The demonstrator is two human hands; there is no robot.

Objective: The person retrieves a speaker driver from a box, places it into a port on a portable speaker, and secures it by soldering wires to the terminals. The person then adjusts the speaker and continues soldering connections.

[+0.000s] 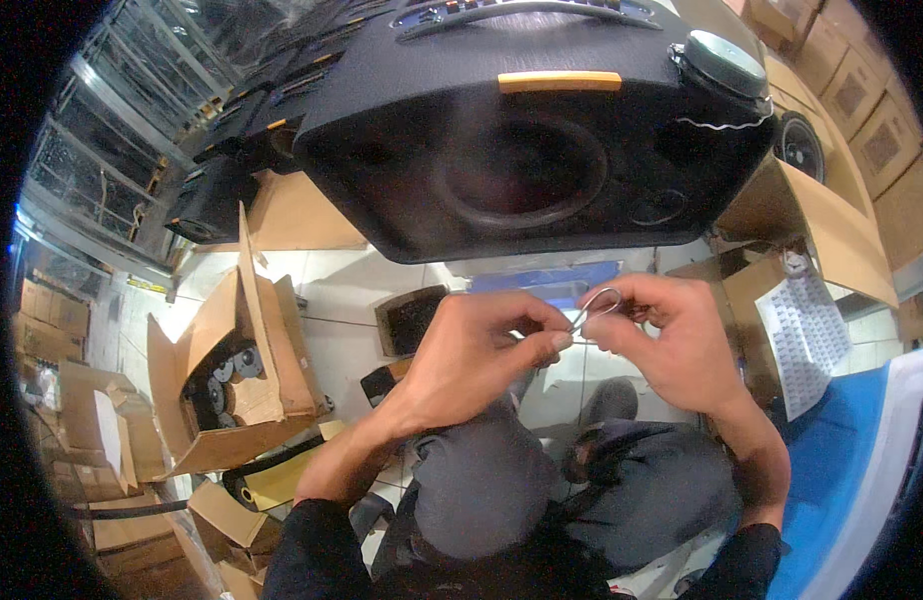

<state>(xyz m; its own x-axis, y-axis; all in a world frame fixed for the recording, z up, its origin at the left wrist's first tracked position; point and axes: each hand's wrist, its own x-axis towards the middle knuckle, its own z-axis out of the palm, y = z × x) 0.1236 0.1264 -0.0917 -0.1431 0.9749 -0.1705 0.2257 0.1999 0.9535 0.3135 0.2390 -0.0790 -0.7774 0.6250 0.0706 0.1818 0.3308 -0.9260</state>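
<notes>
My left hand [460, 355] is closed in a pinch on one end of a thin, pale looped wire [583, 318]. My right hand [682, 342] pinches the same wire, and its loop curves up between the fingertips of both hands. Both hands are held above my knees, in front of a large black speaker cabinet [402, 165]. A round silver-backed speaker driver [724, 62] rests on the cabinet's right end, with a twisted white wire [720, 124] hanging beside it. The exact ends of the looped wire are hidden by my fingers.
An open cardboard box [274, 340] with round grey parts stands at left. At right are a sheet of small printed labels [804, 335], a blue plastic surface [832, 480] and another carton [832, 215]. Stacked boxes [862, 100] line the far right. More black speakers stand at far left.
</notes>
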